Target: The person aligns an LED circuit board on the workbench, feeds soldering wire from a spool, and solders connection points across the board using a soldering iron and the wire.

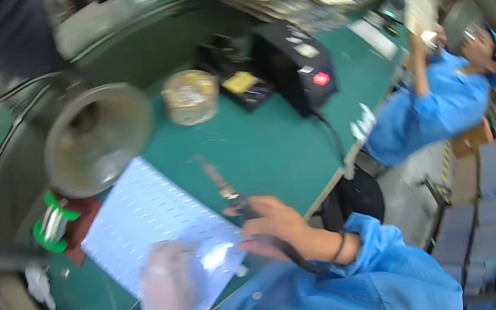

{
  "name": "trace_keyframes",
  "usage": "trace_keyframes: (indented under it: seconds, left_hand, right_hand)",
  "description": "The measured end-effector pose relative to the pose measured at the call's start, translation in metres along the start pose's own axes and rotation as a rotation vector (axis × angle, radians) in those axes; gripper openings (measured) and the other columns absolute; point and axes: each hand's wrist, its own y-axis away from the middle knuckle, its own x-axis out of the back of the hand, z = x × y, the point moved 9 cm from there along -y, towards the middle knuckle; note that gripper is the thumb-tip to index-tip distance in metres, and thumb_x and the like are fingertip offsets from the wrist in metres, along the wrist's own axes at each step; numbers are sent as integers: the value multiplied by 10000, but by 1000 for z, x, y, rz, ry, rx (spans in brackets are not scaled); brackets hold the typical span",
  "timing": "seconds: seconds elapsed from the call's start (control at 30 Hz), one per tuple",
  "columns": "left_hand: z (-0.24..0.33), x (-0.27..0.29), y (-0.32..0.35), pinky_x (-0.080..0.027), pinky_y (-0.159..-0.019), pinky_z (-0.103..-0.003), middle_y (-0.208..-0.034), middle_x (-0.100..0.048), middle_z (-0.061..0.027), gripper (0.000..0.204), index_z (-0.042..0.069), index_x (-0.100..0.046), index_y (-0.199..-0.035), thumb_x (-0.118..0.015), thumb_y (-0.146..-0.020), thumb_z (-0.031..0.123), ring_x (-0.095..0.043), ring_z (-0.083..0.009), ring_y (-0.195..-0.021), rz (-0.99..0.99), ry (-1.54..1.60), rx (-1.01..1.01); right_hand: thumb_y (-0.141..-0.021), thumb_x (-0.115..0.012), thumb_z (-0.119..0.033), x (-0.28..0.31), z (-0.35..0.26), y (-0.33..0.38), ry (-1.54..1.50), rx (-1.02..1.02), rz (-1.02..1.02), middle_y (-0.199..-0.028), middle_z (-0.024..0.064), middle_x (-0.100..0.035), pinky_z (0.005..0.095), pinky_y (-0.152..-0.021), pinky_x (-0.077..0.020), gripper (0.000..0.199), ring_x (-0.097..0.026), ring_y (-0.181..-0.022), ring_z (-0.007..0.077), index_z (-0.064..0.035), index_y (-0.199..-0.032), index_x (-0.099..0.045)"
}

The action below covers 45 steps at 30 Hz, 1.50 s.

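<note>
My right hand is bare and wrapped round the dark handle of a soldering iron. The iron's metal tip points up and away, over the green bench beside the board. Below and left of it lies a white circuit board panel, tilted across the bench, with rows of small marks and a bright glare near its right corner. My left hand, in a white glove, is over the panel's near part. Its fingers look curled, blurred by motion; whatever they grip is hidden.
A spool with green flanges stands left of the panel, below a wide funnel-shaped hood. Farther back are a round tin, an iron stand with a yellow pad and a black box with red display. A co-worker in blue holds a panel.
</note>
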Motion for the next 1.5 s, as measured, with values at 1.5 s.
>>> trace_keyframes:
  seconds: [1.5]
  left_hand:
    - [-22,-12,11,-482,-679,-286,-946,-570,-116,246,4,-546,-948,-646,-820,189,-565,-185,-792,228,152,48]
  right_hand:
    - [-678,-654,91,-24,-3,-29,-340,180,118,-819,27,-561,305,-674,-433,263,-517,-747,212,-71,-864,-561]
